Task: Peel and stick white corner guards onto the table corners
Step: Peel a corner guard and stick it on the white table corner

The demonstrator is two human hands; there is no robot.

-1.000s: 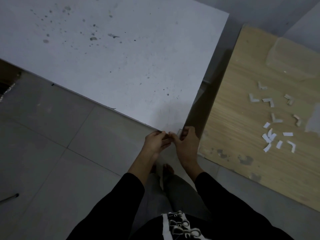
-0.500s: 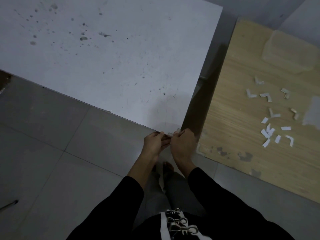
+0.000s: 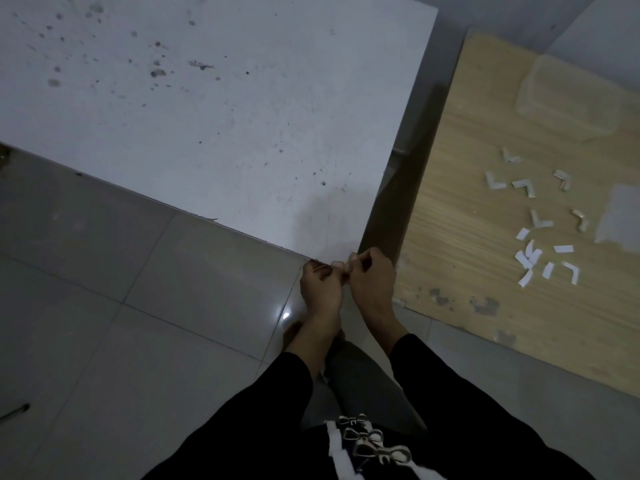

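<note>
Table corner (image 3: 329,249): left hand (image 3: 320,285), right hand (image 3: 373,282) pinch corner guard (image 3: 336,264) between them.

Noted over the last second: my right hand (image 3: 372,282) has curled tighter at the bench (image 3: 242,133) corner. My left hand (image 3: 320,285) has drawn in until the fingertips meet. The corner guard (image 3: 336,264) pinched between them shows less than before.

Both black-sleeved forearms (image 3: 311,336) reach up from the lower frame; the left hand (image 3: 320,285) and right hand (image 3: 372,282) meet just right of centre, curled fingers (image 3: 360,263) pinching a small white corner guard (image 3: 336,264) between them.
</note>
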